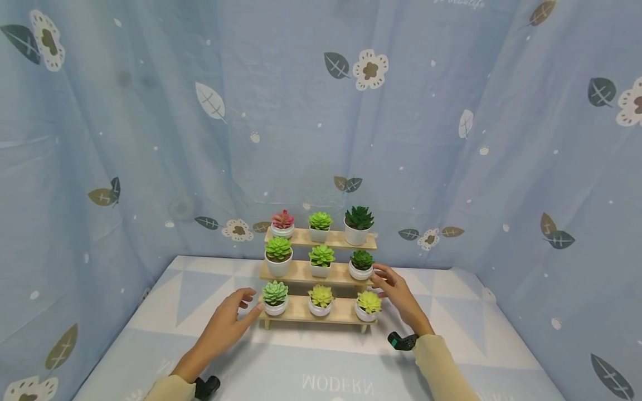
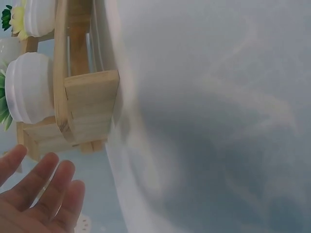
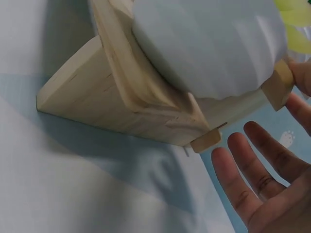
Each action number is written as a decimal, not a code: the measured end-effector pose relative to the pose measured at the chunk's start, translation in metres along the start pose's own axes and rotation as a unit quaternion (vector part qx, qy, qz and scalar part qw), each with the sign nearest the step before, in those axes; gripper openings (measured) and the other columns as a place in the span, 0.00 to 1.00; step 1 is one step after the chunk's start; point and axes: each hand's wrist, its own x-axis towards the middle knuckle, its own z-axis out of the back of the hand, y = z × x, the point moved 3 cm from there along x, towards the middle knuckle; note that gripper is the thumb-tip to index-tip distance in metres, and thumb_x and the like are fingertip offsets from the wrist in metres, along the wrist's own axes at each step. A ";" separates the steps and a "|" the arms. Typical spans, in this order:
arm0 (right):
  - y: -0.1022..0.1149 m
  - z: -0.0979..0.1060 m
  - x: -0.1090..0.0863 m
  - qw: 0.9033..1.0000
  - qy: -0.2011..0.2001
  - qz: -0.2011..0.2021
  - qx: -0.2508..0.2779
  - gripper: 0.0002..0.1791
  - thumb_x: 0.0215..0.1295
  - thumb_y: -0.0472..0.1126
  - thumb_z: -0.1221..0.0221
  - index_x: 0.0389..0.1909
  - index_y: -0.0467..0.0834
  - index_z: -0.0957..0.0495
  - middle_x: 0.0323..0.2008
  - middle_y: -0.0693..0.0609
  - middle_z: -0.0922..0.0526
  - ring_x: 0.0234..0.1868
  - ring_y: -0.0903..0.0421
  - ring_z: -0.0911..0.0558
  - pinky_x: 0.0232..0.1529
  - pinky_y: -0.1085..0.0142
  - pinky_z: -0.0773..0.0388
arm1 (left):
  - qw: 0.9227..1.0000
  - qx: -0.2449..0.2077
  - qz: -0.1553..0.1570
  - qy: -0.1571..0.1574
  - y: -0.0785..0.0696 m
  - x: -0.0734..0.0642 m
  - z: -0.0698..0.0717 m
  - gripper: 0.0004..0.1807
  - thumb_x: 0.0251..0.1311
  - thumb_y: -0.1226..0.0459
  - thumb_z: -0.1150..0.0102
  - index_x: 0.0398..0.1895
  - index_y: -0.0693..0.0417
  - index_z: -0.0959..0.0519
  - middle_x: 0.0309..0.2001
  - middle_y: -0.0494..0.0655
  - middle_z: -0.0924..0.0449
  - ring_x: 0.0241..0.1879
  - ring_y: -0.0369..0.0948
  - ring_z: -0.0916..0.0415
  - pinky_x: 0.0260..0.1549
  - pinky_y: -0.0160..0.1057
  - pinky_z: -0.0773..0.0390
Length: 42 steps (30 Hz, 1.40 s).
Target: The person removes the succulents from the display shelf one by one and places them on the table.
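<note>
A three-tier wooden plant stand (image 1: pixel 296 316) holds several small potted succulents. At the left end of the bottom tier, my left hand (image 1: pixel 225 320) has its thumb tip beside a white pot with a pale green succulent (image 1: pixel 275 293). Its fingers look loosely bent in the left wrist view, with no object in them. My right hand (image 1: pixel 398 295) is at the right end of the middle tier, next to a dark green succulent (image 1: pixel 361 260) in a white pot. In the right wrist view, thumb and index fingertips are right at a tier's wooden end (image 3: pixel 279 86), the other fingers spread.
A red succulent (image 1: pixel 283 220) and a tall dark green one (image 1: pixel 358 218) stand on the top tier. Yellow-green succulents (image 1: pixel 369 302) sit on the bottom tier. A patterned cloth covers the table (image 1: pixel 321 362), and blue curtains (image 1: pixel 301 111) hang close behind and at both sides.
</note>
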 end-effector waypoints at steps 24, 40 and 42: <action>-0.027 -0.014 0.007 0.996 0.018 -0.008 0.087 0.31 0.80 0.58 0.49 0.78 0.59 0.42 0.74 0.43 0.35 0.60 0.46 0.24 0.59 0.53 0.31 | 0.997 -0.071 -0.004 0.014 0.004 0.009 -0.014 0.36 0.66 0.42 0.34 0.67 0.54 0.29 0.53 0.48 0.21 0.53 0.47 0.24 0.47 0.50 0.24; -0.029 -0.014 0.009 0.996 0.011 0.001 0.085 0.31 0.79 0.60 0.48 0.78 0.59 0.41 0.73 0.43 0.36 0.59 0.45 0.24 0.60 0.50 0.32 | 0.996 -0.089 0.005 0.021 0.012 0.027 -0.026 0.43 0.56 0.43 0.25 0.68 0.56 0.29 0.52 0.51 0.24 0.53 0.48 0.28 0.45 0.46 0.26; -0.028 -0.014 0.009 0.996 0.012 -0.002 0.083 0.31 0.78 0.60 0.48 0.77 0.60 0.41 0.73 0.44 0.36 0.60 0.45 0.24 0.60 0.50 0.32 | 0.996 -0.086 0.002 0.022 0.012 0.028 -0.026 0.43 0.56 0.43 0.25 0.68 0.57 0.28 0.52 0.51 0.24 0.53 0.48 0.29 0.44 0.45 0.27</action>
